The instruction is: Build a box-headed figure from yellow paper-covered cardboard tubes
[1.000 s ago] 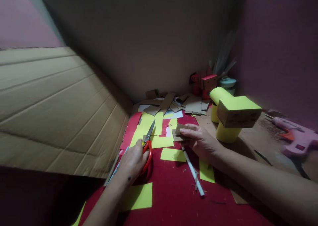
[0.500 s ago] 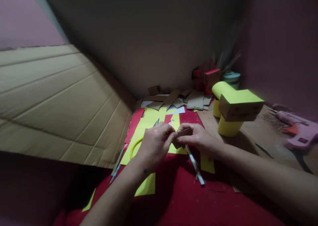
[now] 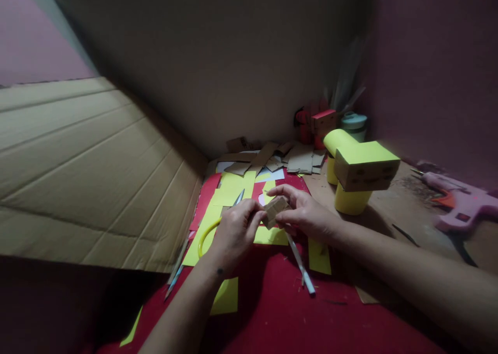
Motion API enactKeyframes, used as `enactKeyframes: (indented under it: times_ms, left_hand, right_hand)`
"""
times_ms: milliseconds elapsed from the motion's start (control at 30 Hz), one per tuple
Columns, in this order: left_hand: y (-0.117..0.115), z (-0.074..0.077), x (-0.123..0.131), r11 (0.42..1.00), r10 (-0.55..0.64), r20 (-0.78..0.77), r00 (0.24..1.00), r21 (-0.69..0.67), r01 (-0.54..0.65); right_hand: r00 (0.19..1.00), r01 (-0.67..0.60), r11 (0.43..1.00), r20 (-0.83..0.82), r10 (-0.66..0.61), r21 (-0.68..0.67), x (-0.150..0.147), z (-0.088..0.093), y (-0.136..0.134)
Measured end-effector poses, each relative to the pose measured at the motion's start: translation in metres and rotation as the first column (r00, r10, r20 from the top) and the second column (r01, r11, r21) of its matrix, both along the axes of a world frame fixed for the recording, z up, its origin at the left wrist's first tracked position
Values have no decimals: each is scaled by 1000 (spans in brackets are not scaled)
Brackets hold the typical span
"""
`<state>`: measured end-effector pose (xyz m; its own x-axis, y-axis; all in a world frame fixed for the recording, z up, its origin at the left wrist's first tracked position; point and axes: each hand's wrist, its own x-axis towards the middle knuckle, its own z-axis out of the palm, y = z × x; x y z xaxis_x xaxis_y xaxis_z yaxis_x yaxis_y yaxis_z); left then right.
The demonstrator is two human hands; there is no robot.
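A small piece of brown cardboard (image 3: 275, 212) is held up between my two hands above the red surface. My left hand (image 3: 240, 224) pinches its left end between thumb and fingers. On the other side my right hand (image 3: 301, 211) has its thumb and fingers around the right edge, the fingers partly spread. Below the right hand a thin white stick (image 3: 302, 271) slants down over the red cloth (image 3: 268, 302). Scissors with a yellow handle (image 3: 203, 237) lie partly hidden behind my left hand, on yellow paper (image 3: 233, 185).
A yellow paper and cardboard figure (image 3: 365, 167) stands at right, beside a pink glue gun (image 3: 459, 198). Cardboard scraps (image 3: 303, 157) pile up at the back, near a red figure (image 3: 322, 121) and a teal-lidded container (image 3: 354, 123). A large cardboard panel (image 3: 89, 178) rises at left.
The cardboard piece has turned so its broad face shows more. My right hand's fingers have loosened and lifted. The whole view has shifted slightly.
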<state>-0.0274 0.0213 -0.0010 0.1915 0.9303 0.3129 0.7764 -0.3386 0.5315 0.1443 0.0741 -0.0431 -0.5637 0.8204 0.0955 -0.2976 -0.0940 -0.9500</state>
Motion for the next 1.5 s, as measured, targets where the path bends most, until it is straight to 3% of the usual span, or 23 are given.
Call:
enactKeyframes:
  times_ms: [233, 367, 467, 633, 733, 833, 1033, 1233, 1367, 1500]
  left_hand:
    - [-3, -11, 1, 998, 51, 99, 994, 37, -55]
    - [-3, -13, 1, 999, -34, 91, 995, 21, 33]
    - [-3, -15, 5, 998, 2, 255, 967, -63, 14]
    - [-1, -20, 11, 957, 158, 694, 703, -284, 65]
    - [1, -24, 12, 923, 213, 776, 594, -359, 137]
    - [3, -29, 12, 903, 235, 807, 541, -388, 187]
    - [2, -30, 14, 892, 237, 803, 547, -403, 206]
    - [-2, -23, 14, 893, 213, 679, 703, -427, 142]
    - [-2, -17, 14, 915, 206, 664, 719, -391, 100]
    - [-1, -17, 13, 901, 213, 679, 702, -415, 127]
  right_hand:
    - [1000, -13, 1000, 1, 13, 27, 1, 6, 1]
    - [1000, 10, 1000, -13, -10, -6, 1, 5, 2]
    - [997, 7, 997, -77, -12, -75, -1, 3, 1]
    - [969, 5, 982, -240, -51, -188, -5, 0, 2]
    - [968, -32, 987, -252, -8, -157, -6, -2, 3]
    - [982, -21, 992, -191, -3, -121, -5, -1, 1]
    - [999, 11, 998, 45, -14, 59, -4, 8, -11]
    - [1000, -3, 989, -3, 3, -145, -5, 7, -8]
    - [999, -25, 981, 39, 33, -193, -3, 3, -3]
    - [999, -41, 980, -10, 40, -197, -3, -2, 0]
